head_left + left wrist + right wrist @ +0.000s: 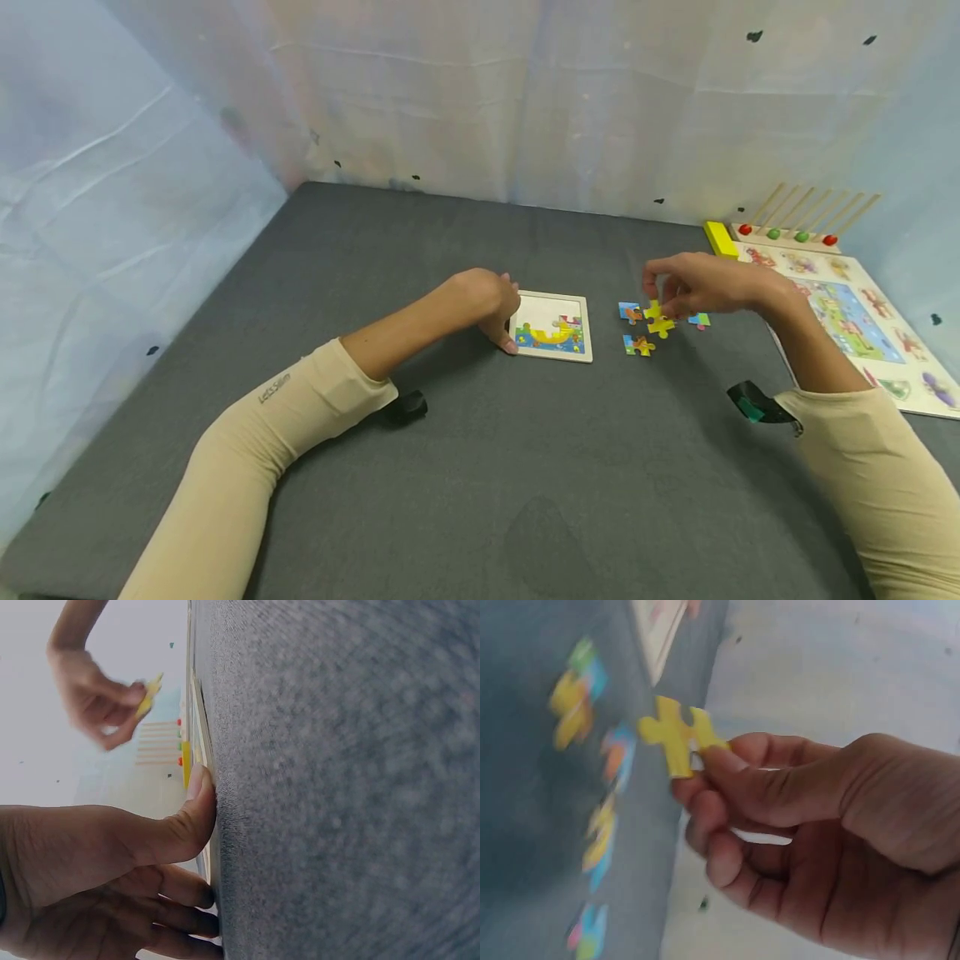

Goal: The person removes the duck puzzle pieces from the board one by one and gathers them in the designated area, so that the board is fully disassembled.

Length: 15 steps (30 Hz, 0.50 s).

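Note:
My left hand [495,308] rests at the left edge of a small framed jigsaw puzzle tray [587,329], its thumb touching the near-left corner and its fingers extended along the side. Inside the tray, joined pieces [551,336] show a yellow shape over blue; the upper left is bare white. To the right, my right hand [697,283] pinches a yellow jigsaw piece [671,735] between thumb and fingertips, raised above the table. Loose jigsaw pieces lie below and around it, among them a blue-and-orange one [628,311] and a blue-and-yellow one [637,345].
At the right, a large picture board [911,329] lies flat. Behind it stands a wooden peg rack [787,237] with red and green beads, beside a yellow block [721,239]. A pale hanging sheet [480,108] borders the dark table [450,500].

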Available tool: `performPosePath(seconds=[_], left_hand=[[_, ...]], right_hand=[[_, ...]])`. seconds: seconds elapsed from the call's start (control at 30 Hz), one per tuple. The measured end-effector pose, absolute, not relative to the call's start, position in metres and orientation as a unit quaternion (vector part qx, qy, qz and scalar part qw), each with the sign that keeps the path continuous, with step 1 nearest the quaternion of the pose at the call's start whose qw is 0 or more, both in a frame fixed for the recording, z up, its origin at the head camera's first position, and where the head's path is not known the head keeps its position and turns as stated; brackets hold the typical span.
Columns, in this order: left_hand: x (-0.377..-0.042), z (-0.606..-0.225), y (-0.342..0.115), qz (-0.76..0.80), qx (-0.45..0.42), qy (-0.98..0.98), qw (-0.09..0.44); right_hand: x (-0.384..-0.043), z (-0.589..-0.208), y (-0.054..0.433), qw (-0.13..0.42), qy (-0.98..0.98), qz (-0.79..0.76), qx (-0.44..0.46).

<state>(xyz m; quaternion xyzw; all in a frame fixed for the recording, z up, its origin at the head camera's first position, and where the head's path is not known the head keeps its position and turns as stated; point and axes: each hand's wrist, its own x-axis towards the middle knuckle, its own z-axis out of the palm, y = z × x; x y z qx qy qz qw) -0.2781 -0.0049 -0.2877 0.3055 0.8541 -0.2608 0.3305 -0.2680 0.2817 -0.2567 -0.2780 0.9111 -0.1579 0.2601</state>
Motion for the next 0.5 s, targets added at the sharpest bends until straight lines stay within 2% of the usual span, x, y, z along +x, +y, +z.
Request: performPosePath(seconds=[0.17, 0.5], left_hand=[[-0.278, -0.288, -0.006, -0.255, 0.301, 0.857, 0.331], [-0.278, -0.288, -0.004, -0.254, 0.304, 0.860, 0.322]], right_hand=[[-0.272, -0.274, 0.308, 0.334, 0.895, -0.181, -0.235], [-0.276, -0.287, 0.308, 0.368, 0.899, -0.151, -0.186]])
